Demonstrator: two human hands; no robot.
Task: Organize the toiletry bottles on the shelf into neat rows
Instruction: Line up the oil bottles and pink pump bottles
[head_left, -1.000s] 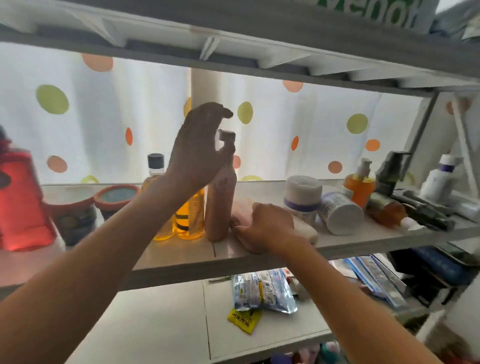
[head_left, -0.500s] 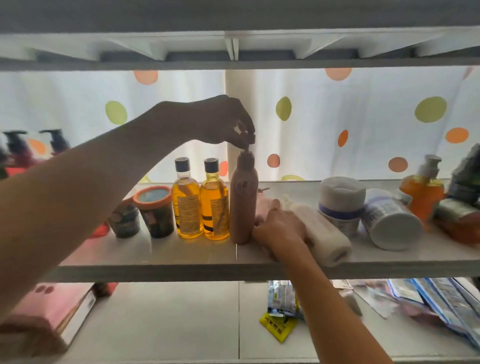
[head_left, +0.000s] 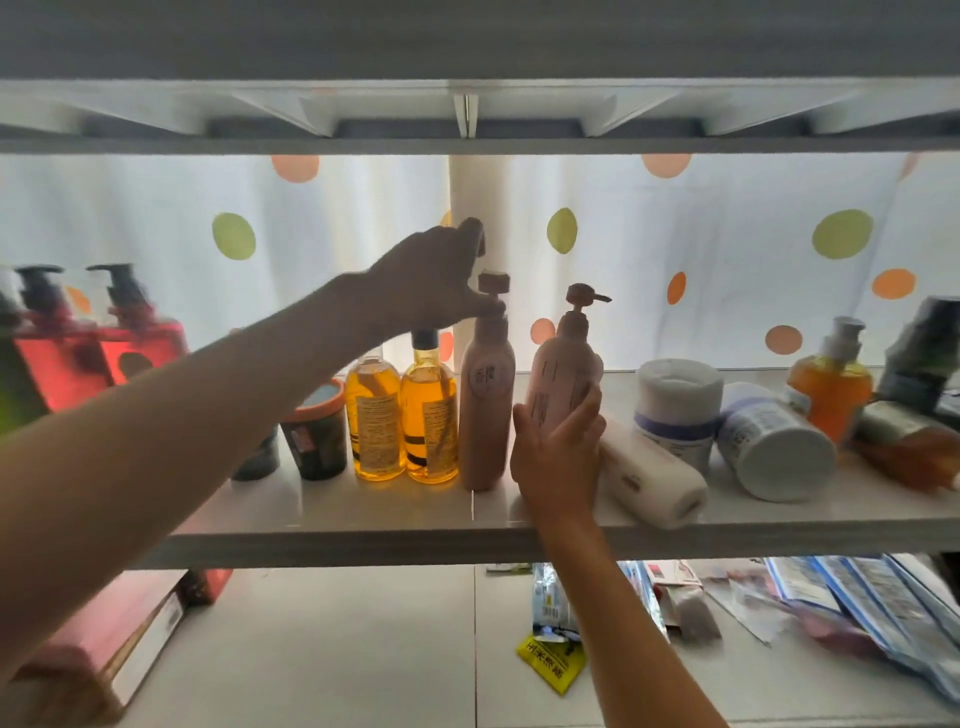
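On the middle shelf (head_left: 363, 512) a tall pink pump bottle (head_left: 485, 405) stands upright beside two amber oil bottles (head_left: 402, 415). My left hand (head_left: 434, 280) hovers at its pump head, fingers spread, thumb touching the neck. My right hand (head_left: 558, 457) grips a second pink pump bottle (head_left: 563, 374) near its base and holds it nearly upright, tilted slightly right, just right of the first one. A white bottle (head_left: 649, 467) lies on its side to the right of my right hand.
Left on the shelf stand two dark jars (head_left: 317, 431) and red pump bottles (head_left: 140, 338). Right of centre are a white tub (head_left: 678, 405), a toppled white jar (head_left: 774, 447), an orange pump bottle (head_left: 831, 384) and fallen bottles. Packets lie on the lower shelf (head_left: 337, 649).
My right hand has raised the second pink pump bottle from lying on the shelf to nearly upright. My left hand has loosened from the first bottle's pump head.
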